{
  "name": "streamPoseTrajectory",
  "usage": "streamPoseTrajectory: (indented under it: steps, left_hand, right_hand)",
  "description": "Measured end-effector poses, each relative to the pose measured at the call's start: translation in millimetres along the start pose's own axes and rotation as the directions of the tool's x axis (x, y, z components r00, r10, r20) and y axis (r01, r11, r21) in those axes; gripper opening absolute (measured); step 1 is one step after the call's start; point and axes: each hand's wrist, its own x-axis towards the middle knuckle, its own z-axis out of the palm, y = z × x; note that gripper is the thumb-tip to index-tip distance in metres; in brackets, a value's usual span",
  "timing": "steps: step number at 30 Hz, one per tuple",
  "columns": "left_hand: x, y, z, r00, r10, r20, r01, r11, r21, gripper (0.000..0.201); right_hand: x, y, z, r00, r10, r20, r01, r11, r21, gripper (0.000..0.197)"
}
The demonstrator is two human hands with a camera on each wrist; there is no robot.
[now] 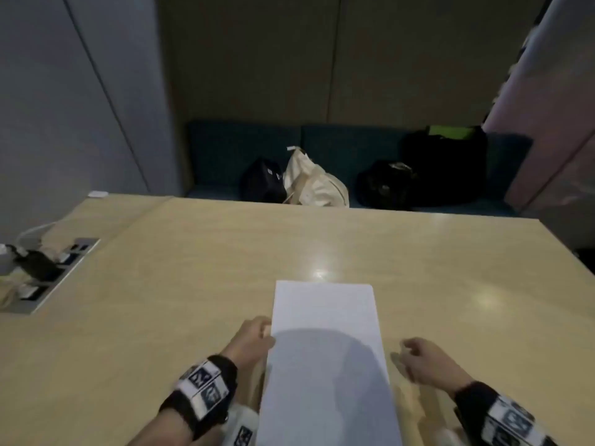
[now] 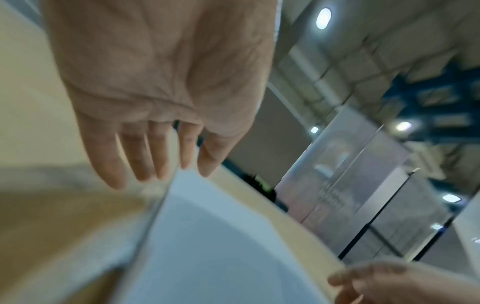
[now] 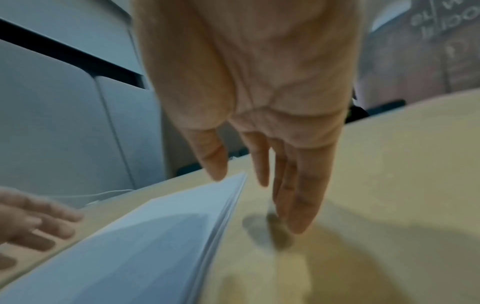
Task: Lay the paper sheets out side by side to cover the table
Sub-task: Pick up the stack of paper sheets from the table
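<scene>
A stack of white paper sheets (image 1: 325,365) lies on the near middle of the pale wood-grain table (image 1: 193,268). The left hand (image 1: 252,338) touches its left edge with straight fingers, gripping nothing; the right hand (image 1: 425,360), loosely spread, is just beside its right edge. Beyond, bags (image 1: 317,183) sit on a teal bench (image 1: 225,149) against panelled walls

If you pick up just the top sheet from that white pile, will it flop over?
Probably yes. The paper stack shows many very thin edges in the right wrist view, so one sheet likely droops when lifted by one side. It looks light, and on the smooth, shiny table a push would likely make it slide.
</scene>
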Motion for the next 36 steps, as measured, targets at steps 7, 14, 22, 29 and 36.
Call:
streamPoseTrajectory:
  steps: [7, 14, 22, 29, 36]
  left_hand:
    - [-0.5, 21.1, 28.1, 0.995, -0.100, -0.024, 0.102, 0.936, 0.337, 0.063]
    - [0.9, 23.2, 29.7, 0.996, -0.076, -0.041, 0.086, 0.917, 0.388, 0.073]
    - [-0.4, 15.6, 30.7, 0.998, -0.063, -0.030, 0.069, 0.958, 0.279, 0.073]
    - [-3.1, 18.8, 14.8, 0.992, -0.114, 0.055, 0.122, 0.977, -0.173, 0.089]
    - [-6.6, 40.6, -0.7, 0.972, 0.163, 0.170, -0.045, 0.837, -0.546, 0.041]
  right_hand:
    - [0.8, -24.2, 29.5, 0.998, 0.008, -0.064, -0.003, 0.998, 0.063, 0.023]
    - [-2.9, -38.8, 38.1, 0.989, 0.087, -0.116, -0.063, 0.978, 0.199, 0.043]
    - [-16.7, -46.4, 53.8, 0.977, -0.008, -0.212, 0.055, 0.975, 0.214, 0.031]
    - [-36.5, -47.3, 18.0, 0.944, -0.254, -0.212, 0.330, 0.747, 0.577, 0.046]
    - [-26.9, -71.1, 0.2, 0.927, -0.228, -0.298, 0.367, 0.719, 0.590, 0.042]
